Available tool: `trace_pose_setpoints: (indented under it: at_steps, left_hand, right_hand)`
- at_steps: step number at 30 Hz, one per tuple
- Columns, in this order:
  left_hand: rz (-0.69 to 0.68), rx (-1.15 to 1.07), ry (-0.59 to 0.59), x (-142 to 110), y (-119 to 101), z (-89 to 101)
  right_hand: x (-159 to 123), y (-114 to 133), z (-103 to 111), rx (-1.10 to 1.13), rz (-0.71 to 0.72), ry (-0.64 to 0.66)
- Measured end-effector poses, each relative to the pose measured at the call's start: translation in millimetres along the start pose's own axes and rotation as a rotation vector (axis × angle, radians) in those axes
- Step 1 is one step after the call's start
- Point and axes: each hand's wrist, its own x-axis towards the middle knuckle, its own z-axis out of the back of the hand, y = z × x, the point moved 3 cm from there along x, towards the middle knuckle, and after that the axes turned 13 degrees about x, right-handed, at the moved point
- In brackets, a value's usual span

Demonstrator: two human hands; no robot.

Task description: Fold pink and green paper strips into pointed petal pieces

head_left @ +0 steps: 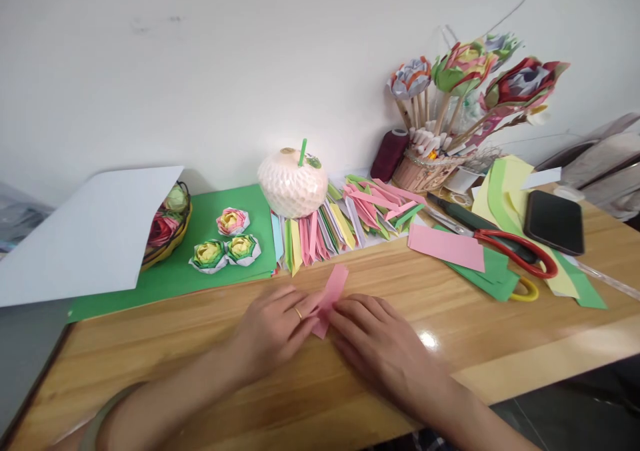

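A narrow pink paper strip (334, 287) stands out from between my hands, low over the wooden table. My left hand (275, 324), with a ring on one finger, pinches the strip from the left. From the right, the fingers of my right hand (377, 338) are closed on its edge; the fingertips partly cover the paper. Just behind lie several folded paper pieces (320, 234) in a row, in pink, yellow, green and white. A flat stack of pink paper (447, 246) rests to the right, on top of green paper (483, 268).
Red-handled scissors (520, 248) and a black phone (555, 222) lie at the right. Folded paper flowers (233, 222) sit on green sheets (215, 204), beside a white sheet (95, 234) and a basket (175, 234). A coconut (293, 181) with a straw and a pot of paper flowers (425, 168) stand behind.
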Motion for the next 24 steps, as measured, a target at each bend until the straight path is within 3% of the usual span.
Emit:
trace_pose_setpoints:
  at_steps: [5, 9, 15, 24]
  left_hand:
    - [0.080, -0.109, -0.014, -1.7, 6.3, -2.7]
    - [-0.027, 0.028, -0.014, -4.0, 2.0, -4.4]
    - [-0.217, 0.179, -0.088, -4.4, -4.8, -6.2]
    - [-0.260, 0.148, -0.073, 2.0, -6.4, -1.8]
  right_hand:
    - [-3.4, -2.0, 2.6, -0.085, 0.031, -0.063]
    - [-7.4, -2.1, 2.9, -0.136, 0.125, -0.153]
    - [-5.0, -3.9, 6.2, -0.086, 0.086, -0.136]
    - [-9.5, -12.2, 13.4, -0.034, 0.056, -0.185]
